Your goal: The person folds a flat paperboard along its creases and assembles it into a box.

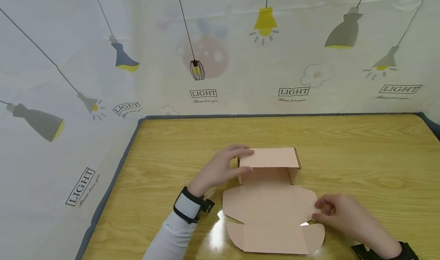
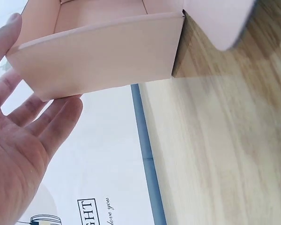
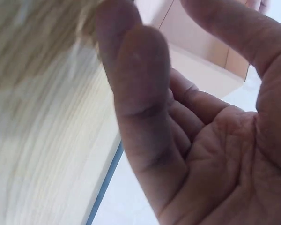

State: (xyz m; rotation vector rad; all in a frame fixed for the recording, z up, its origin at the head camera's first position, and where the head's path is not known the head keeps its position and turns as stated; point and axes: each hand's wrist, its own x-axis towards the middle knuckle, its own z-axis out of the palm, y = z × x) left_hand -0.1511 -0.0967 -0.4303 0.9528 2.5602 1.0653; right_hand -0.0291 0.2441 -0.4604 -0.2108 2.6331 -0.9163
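A partly folded pink cardboard box (image 1: 269,204) lies on the table, its far end raised into a box shape and its near panel flat. My left hand (image 1: 223,168) holds the left end of the raised part. In the left wrist view, the thumb lies at the top edge of the cardboard wall (image 2: 103,61) and fingertips touch its lower edge. My right hand (image 1: 347,214) is at the right side flap (image 1: 304,200), fingers loosely bent. Its thumb and forefinger stand apart at the flap's edge in the right wrist view; whether they touch it, I cannot tell.
The wood-grain table (image 1: 165,156) has a dark blue-grey edge (image 1: 233,116) along its back and left. Behind it rises a pale wall covering (image 1: 240,69) printed with lamps. Two rounded corner flaps (image 1: 235,235) flank the near panel.
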